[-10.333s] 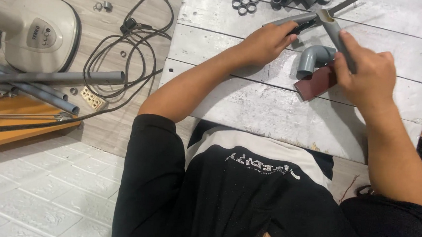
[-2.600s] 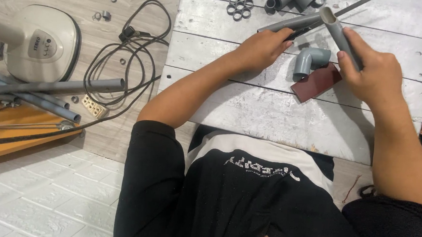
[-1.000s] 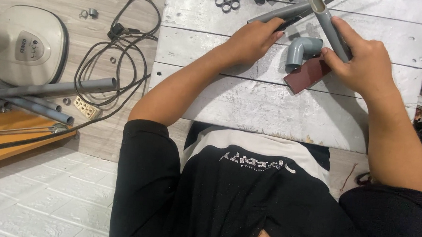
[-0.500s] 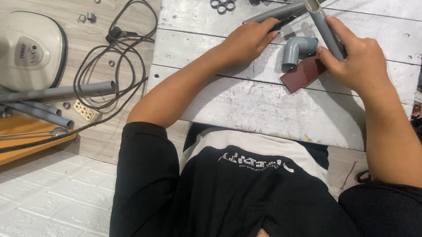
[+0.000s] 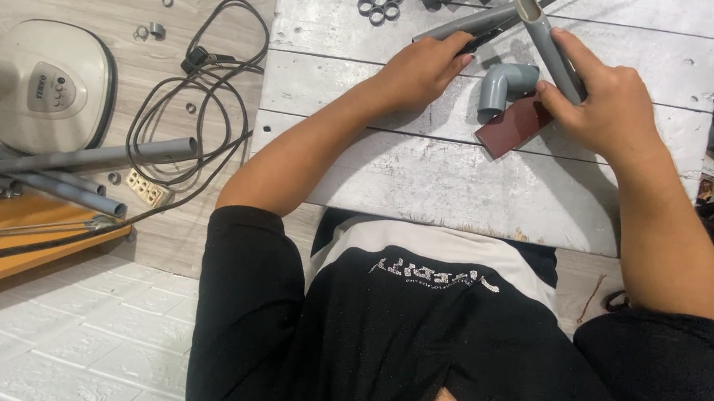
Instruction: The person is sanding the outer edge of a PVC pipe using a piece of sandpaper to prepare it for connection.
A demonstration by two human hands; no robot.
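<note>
The right hand (image 5: 606, 108), closed around a short grey pipe (image 5: 548, 43), has tilted it more upright over the white plank surface (image 5: 424, 180); the left hand (image 5: 419, 68) stays pressed on a long pipe (image 5: 458, 25), beside the elbow fitting (image 5: 504, 84) and sandpaper (image 5: 512, 127).

A makeshift home workshop — grey pipes (image 5: 70, 162), pipe fittings (image 5: 382, 0) on a whitewashed plank bench (image 5: 424, 176), cable (image 5: 188, 124) across the floor.
</note>
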